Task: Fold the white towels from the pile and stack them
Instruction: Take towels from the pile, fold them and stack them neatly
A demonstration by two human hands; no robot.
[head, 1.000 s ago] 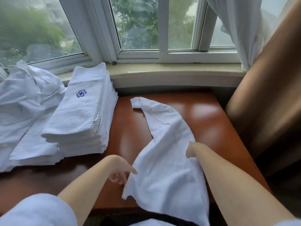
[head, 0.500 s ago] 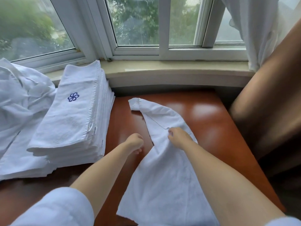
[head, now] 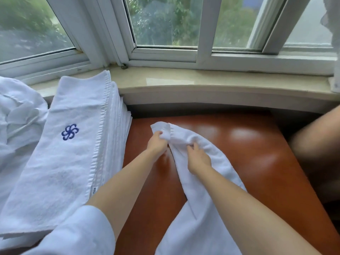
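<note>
A loose white towel (head: pixel 204 205) lies lengthwise on the red-brown table (head: pixel 257 159), its near end running off the bottom of the view. My left hand (head: pixel 157 143) grips the towel's far corner. Just to its right, my right hand (head: pixel 197 159) pinches the towel's edge. A stack of folded white towels (head: pixel 60 162) with a blue flower emblem on top stands at the left of the table. Further left lies the pile of unfolded white towels (head: pixel 16 122).
A stone window sill (head: pixel 202 83) and white window frames run along the far side of the table. A brown blurred object (head: pixel 320 144) stands at the right edge. A white curtain (head: pixel 336 52) hangs at the far right.
Both hands have moved away from me along the towel to its far end. My left hand, empty before, now grips the far corner, and my right hand pinches the edge.
</note>
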